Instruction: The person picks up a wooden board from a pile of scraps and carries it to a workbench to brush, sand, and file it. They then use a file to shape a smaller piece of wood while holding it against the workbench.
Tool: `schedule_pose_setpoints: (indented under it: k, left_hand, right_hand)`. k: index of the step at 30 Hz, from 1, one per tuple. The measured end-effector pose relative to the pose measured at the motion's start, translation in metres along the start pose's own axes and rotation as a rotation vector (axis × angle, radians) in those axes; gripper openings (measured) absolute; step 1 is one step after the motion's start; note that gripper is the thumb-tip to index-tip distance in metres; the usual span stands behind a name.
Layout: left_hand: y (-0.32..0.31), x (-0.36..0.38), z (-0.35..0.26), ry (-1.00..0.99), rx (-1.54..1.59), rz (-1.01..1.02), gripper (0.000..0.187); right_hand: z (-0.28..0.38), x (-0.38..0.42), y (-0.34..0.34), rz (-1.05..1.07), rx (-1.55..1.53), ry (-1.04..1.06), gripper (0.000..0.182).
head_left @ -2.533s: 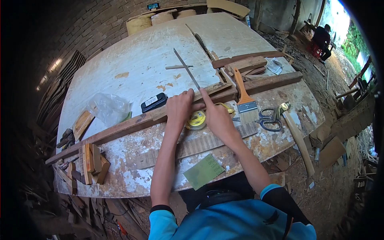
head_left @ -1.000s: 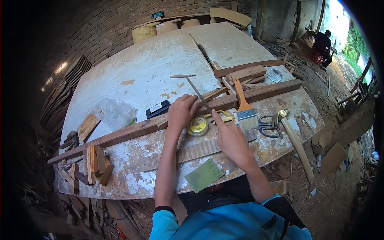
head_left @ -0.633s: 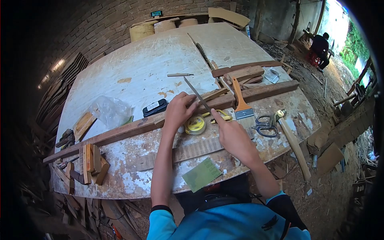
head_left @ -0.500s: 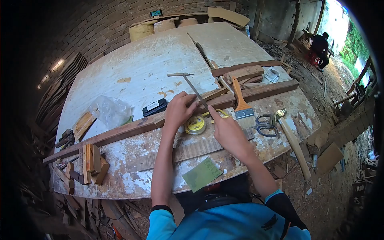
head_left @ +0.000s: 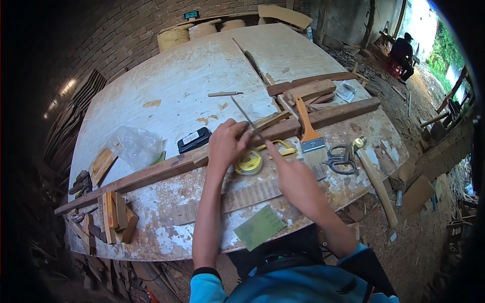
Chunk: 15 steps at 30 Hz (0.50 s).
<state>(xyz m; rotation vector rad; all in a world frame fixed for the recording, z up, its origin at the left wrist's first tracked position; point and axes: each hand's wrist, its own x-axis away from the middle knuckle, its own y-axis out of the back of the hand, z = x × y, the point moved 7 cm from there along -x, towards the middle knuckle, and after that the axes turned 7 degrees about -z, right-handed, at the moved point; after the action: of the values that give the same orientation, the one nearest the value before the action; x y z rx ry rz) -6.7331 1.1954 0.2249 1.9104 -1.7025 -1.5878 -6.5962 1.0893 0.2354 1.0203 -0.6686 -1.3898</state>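
Note:
My right hand [head_left: 298,181] grips a long, thin metal file [head_left: 245,115], its index finger stretched along the tool. The file slants up and away across the wooden beam [head_left: 172,170]. My left hand [head_left: 226,145] is closed at the beam's edge, its fingertips beside the file; what they pinch is hidden. Just below the fingers lies a yellow tape measure [head_left: 249,161]. A flat striped wood strip [head_left: 252,197] passes beneath my forearms, with green sandpaper [head_left: 260,227] in front. A wide paintbrush [head_left: 309,132] leans on the beam right of my right hand.
Black scissors [head_left: 341,160] and a hammer [head_left: 376,184] lie at the right. A black case [head_left: 194,140], plastic bag [head_left: 135,146] and wooden plane [head_left: 115,214] sit leftward. A slim pointed tool [head_left: 225,94] lies beyond. Another person [head_left: 401,58] sits far right.
My right hand has drawn back slightly toward my body with the file. My left hand stays at the beam. The whole view has shifted a little.

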Motion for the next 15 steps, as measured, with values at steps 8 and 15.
schedule_pose_setpoints:
  k: [8,15]
  left_hand:
    - [0.000,0.000,0.001,0.011,0.037,-0.022,0.023]
    - [0.000,-0.001,0.005,0.057,0.092,-0.033,0.023]
  right_hand:
    - [0.001,-0.009,-0.005,-0.069,-0.015,0.054,0.065]
    - [-0.009,-0.027,-0.017,-0.106,-0.059,0.067,0.066]
